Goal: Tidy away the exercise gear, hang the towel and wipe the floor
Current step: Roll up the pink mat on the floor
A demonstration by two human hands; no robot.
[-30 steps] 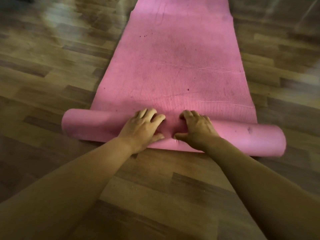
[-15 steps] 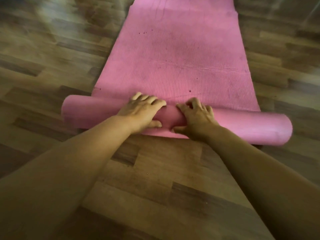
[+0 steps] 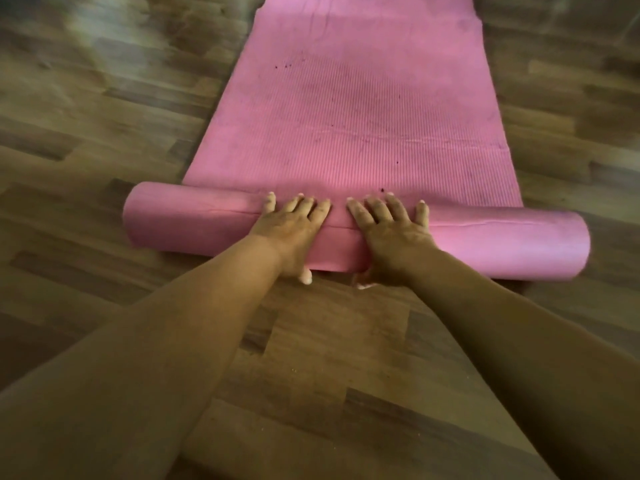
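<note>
A pink ribbed yoga mat (image 3: 363, 109) lies on the wooden floor, flat at the far end and wound into a roll (image 3: 187, 218) at the near end. The roll lies crosswise, its ends reaching past the flat part on both sides. My left hand (image 3: 294, 230) and my right hand (image 3: 391, 233) sit side by side on the middle of the roll. Their fingers stretch over its top and the thumbs hook around its near side. No towel is in view.
Brown wood-plank floor (image 3: 329, 348) surrounds the mat on all sides, with small pale crumbs scattered on it in front of the roll. The mat carries a few dark specks (image 3: 282, 66) on its flat part.
The roll has turned farther away from me and grown thicker, taking in more of the flat mat. Both hands went from curled on the roll to fingers stretched across its top.
</note>
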